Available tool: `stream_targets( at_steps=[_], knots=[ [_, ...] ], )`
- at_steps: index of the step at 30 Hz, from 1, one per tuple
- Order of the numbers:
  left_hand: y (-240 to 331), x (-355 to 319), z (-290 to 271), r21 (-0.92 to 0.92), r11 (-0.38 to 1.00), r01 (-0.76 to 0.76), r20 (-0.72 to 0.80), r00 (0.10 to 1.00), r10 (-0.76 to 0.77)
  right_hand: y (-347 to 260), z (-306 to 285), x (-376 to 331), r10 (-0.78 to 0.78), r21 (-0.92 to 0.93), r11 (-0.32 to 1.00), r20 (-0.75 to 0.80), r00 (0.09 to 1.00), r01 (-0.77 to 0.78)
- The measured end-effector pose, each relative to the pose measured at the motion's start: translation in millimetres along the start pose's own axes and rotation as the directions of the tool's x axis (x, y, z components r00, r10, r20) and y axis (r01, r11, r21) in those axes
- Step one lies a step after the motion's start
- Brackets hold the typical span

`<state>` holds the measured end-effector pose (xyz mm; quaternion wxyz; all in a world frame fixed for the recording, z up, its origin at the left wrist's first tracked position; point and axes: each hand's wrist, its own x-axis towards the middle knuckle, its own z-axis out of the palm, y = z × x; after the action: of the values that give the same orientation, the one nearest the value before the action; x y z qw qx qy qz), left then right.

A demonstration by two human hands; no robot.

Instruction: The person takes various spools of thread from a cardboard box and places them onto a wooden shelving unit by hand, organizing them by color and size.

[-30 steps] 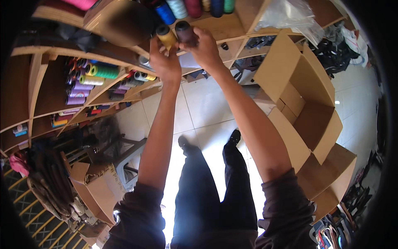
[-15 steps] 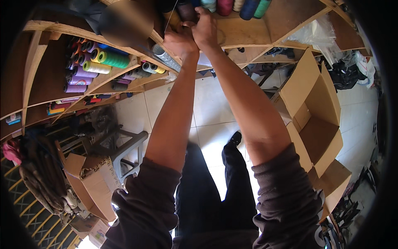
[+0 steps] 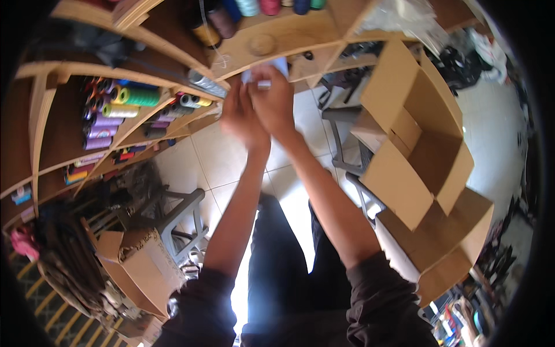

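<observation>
Both hands meet on a small white paper-like piece below a wooden shelf edge.

The right hand curls its fingers around the small white piece, pinching it; the left hand presses close beside, blurred, so its grip cannot be told. The piece sits just under the pale wooden shelf board, which carries coloured thread cones. An open brown cardboard box stands to the right.

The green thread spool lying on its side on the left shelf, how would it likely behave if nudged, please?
The green spool is a cylinder lying on its side, so it would probably roll. The purple spools packed below might stop it. Its wound thread looks grippy rather than slippery, and it is likely fairly light.
</observation>
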<state>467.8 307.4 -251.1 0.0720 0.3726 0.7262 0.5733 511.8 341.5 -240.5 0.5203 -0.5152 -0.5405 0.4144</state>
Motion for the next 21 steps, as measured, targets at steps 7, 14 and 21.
stream_targets(
  at_steps=[7, 14, 21],
  knots=[
    [27, -201, -174, 0.201, 0.895, 0.398, 0.761, 0.511, -0.399, -45, -156, -241, 0.618, -0.04, 0.781, -0.092, 0.781, -0.623],
    [124, -227, -209, 0.286, 0.909, 0.302, 0.958, -0.083, -0.274, -135, -271, -352, 0.641, -0.118, 0.737, -0.193, 0.743, -0.666],
    [280, -276, -127, -0.315, 0.873, 0.373, 0.903, -0.164, 0.397, -222, -411, -366, 0.181, -0.039, 0.956, -0.705, 0.686, -0.292]
  ],
)
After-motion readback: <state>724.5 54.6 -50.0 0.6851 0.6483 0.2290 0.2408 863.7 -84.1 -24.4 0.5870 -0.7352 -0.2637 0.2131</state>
